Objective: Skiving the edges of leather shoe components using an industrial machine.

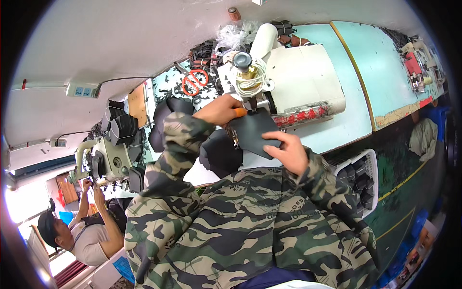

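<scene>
A dark grey, flat, leather-like piece point(253, 134) lies under the head of a cream-coloured machine point(308, 72) at the table's front edge. My right hand point(290, 150) pinches its right side, thumb on top. My left hand point(221, 111) is curled at its upper left edge, close to the machine's working point, with an orange cover on one finger. The left fingertips are partly hidden beside the machine head. Below the left wrist, more dark pieces point(220, 156) lie on the table, and another dark pile point(168, 118) sits farther left.
Orange-handled scissors point(195, 82) lie among black scraps behind my left hand. A coiled white cord point(251, 79) hangs on the machine. At the lower right stands a white basket point(373, 180) of dark parts. A co-worker point(91, 236) sits at another machine point(110, 159) on the left.
</scene>
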`<state>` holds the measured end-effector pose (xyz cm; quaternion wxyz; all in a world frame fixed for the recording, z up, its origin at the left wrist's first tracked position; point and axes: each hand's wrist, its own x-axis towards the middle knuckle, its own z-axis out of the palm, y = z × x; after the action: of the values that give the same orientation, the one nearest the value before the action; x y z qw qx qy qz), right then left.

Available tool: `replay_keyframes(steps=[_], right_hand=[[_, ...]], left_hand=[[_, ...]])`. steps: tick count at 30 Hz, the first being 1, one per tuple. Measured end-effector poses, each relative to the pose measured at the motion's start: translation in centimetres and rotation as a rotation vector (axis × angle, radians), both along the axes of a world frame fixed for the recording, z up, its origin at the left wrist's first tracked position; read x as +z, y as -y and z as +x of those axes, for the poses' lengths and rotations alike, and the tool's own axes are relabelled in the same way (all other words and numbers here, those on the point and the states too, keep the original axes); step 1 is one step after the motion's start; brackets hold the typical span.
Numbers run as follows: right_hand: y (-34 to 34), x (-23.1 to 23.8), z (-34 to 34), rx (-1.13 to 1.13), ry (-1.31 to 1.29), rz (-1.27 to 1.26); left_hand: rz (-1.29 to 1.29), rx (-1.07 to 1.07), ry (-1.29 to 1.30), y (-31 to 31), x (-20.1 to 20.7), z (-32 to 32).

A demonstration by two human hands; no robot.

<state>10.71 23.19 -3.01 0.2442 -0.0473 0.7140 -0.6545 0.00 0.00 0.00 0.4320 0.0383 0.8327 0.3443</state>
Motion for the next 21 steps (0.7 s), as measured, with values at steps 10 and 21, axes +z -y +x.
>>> replay_keyframes(steps=[10, 21], right_hand=[[-2.2, 6.3, -8.9, 0.038, -0.691, 0.447], [3.1, 0.8, 0.2, 0.061, 0.342, -0.258]], left_hand=[[0.038, 0.103, -0.023, 0.0, -0.2, 3.7], [0.134, 0.131, -0.109, 3.5, -1.8, 6.7]])
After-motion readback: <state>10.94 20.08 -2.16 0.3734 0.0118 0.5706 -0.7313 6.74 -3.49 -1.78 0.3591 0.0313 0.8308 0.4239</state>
